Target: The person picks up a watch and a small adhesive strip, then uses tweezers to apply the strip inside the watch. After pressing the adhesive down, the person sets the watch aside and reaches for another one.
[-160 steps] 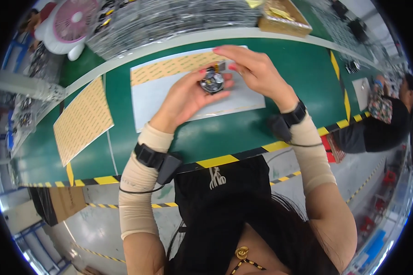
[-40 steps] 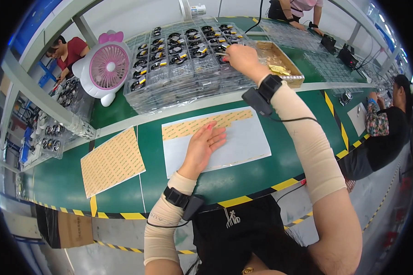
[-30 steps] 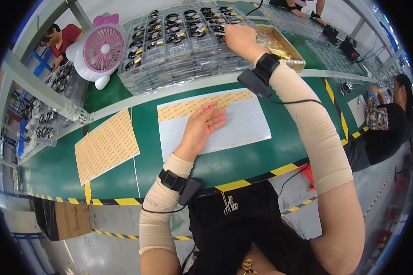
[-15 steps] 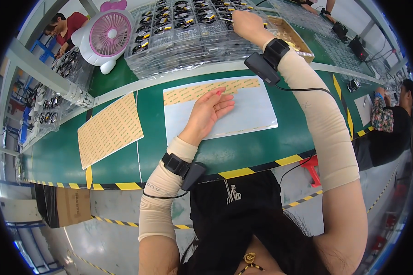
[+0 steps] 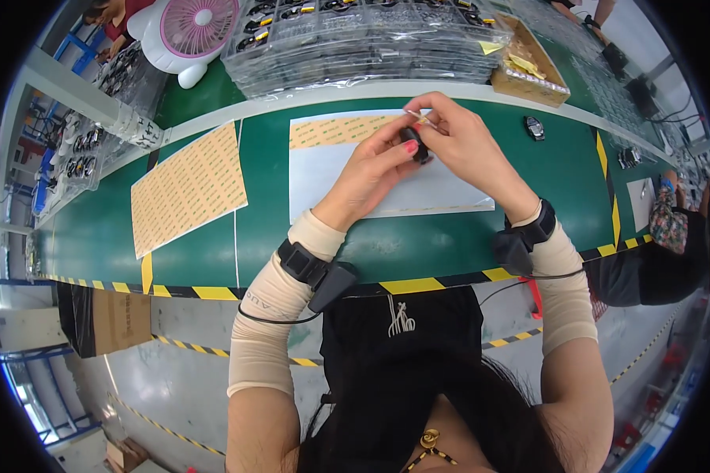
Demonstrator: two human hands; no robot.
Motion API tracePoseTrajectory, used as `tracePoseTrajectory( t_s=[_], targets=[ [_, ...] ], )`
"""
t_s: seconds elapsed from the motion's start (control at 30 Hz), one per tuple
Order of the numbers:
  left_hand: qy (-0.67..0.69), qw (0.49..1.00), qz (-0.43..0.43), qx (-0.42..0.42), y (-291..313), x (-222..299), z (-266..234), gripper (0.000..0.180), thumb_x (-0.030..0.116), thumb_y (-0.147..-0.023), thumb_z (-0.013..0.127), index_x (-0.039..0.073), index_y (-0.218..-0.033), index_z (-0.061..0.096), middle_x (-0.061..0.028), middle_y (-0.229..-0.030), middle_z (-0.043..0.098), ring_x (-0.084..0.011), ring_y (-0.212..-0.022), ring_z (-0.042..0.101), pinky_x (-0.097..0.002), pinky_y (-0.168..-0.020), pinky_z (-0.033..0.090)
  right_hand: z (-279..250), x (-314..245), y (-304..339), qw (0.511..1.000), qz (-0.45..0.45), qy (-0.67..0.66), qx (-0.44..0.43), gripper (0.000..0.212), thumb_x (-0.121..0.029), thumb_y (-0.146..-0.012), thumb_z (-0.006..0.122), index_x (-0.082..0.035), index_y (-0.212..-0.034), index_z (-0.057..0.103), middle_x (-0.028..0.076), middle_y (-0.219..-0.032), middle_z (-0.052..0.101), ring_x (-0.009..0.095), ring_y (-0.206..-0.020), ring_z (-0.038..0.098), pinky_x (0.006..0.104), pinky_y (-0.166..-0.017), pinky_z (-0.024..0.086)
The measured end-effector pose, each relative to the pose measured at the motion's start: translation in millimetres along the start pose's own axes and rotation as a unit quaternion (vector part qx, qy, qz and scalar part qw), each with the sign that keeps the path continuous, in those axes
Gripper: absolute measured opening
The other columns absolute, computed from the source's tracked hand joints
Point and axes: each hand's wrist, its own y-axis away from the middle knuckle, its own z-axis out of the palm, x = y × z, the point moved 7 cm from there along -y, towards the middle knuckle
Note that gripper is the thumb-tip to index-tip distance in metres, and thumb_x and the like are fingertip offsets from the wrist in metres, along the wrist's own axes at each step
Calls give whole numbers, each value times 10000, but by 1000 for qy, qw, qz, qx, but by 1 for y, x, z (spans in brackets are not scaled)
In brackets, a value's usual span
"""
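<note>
Right hand point(image 5: 469, 150) back from trays point(image 5: 355, 39); green bench point(image 5: 213, 236), grey floor point(image 5: 173, 378).

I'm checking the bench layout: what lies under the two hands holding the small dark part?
Under the left hand and right hand, which hold the small dark part, lies a white sheet with a tan sticker strip on the green table. What the hands cover is hidden.

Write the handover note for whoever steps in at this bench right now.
Left hand and right hand: both hold the small round black part over the white sheet on the green bench.
Right fingers also pinch a thin pale sliver, possibly a sticker.
Tan sticker sheet lies to the left; clear trays of black parts lie behind.
Done: one part picked up.
Left: cannot tell how many.
</note>
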Motion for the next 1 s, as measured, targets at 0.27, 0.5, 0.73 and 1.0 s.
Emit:
tracePoseTrajectory(
  t_s=[0.27,0.5,0.73,1.0],
  targets=[
    [-16,986,-166,-31,2,-22,-6,407,131,-899,441,28,-1286,368,-112,-1084,523,-142,-765,560,-240,-553,458,-4,54,13,993,93,-69,3,172,-64,-822,522,4,-977,554,-4,-747,579,39,-582,401,202,-515,328],
    [-219,950,-215,54,2,-26,-17,380,108,-899,378,-10,-1260,370,-176,-1111,504,-197,-733,595,-225,-518,492,-13,83,15,991,89,-85,56,188,-158,-829,545,4,-863,634,-9,-707,561,32,-526,332,197,-492,277],
    [75,975,-179,109,-1,-27,-23,344,50,-875,325,-47,-1204,348,-186,-1128,483,-319,-1032,539,-423,-908,458,-74,111,22,939,131,-237,210,351,-276,-903,452,32,-924,620,58,-798,609,85,-545,485,189,-477,357],
    [124,980,-97,123,-5,-21,-31,326,90,-892,338,-25,-1197,350,-196,-1169,456,-320,-1104,483,-450,-978,380,-40,125,25,912,169,-346,145,245,-147,-864,552,82,-948,582,139,-894,619,183,-772,630,237,-672,530]
  ],
)
